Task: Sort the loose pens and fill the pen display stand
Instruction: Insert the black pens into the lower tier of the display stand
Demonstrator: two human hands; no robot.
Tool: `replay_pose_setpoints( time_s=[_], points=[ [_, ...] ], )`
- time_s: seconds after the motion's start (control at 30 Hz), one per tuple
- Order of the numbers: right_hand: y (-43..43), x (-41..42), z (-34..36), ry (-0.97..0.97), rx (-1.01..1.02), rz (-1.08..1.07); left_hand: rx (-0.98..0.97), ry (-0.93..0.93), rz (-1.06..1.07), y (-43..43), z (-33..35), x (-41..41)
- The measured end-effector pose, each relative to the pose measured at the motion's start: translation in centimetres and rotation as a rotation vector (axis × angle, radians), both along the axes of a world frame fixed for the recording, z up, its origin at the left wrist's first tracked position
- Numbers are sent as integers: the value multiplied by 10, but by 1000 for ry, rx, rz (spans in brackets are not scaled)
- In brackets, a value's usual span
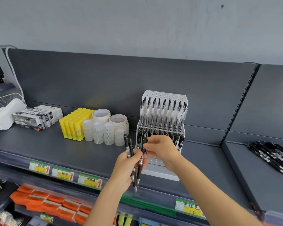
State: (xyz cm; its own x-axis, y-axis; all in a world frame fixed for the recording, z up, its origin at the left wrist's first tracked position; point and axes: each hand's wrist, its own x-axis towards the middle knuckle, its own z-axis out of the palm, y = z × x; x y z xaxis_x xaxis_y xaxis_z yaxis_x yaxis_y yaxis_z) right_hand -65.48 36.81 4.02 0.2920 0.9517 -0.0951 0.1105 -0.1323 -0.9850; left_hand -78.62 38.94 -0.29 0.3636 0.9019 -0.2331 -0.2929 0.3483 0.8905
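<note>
Left hand [125, 168] grips a pen bunch [130, 148] of black pens, tips down, in front of the white pen display stand [161, 175] on the shelf [64, 147]. Right hand [161, 149] pinches the top of a single pen [140, 168] beside the bunch. Stand's back row is full of clear-barrel pens [163, 113]. Loose pens pile [271, 154] lies on the shelf section well to the right; glue sticks [73, 124] and tape rolls [103, 129] stand left of the stand.

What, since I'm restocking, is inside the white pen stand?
Clear pens stand upright in the pen stand's back row, black pens in the row below. The left hand and right hand, gripping loose pens, cover the front: a few empty holes show, the rest is hidden.
</note>
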Motion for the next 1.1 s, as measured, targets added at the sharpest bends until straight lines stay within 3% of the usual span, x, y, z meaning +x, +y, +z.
replay_pose_setpoints(
  time_s=[0.13,0.27,0.43,0.57,1.0,1.1],
  points=[
    [0,12,15,-33,88,-147,-9,69,91,7,-3,1],
    [3,20,26,-397,232,-331,-70,101,198,12,-9,-3],
    [10,16,10,-619,219,-278,-103,136,163,13,-9,-4],
    [16,15,5,-673,220,-255,-131,150,140,16,-8,-7],
    [26,10,-19,-762,52,-154,46,263,66,11,-13,-17],
    [18,14,-21,-686,80,-198,44,222,65,7,-11,-16]
  ],
)
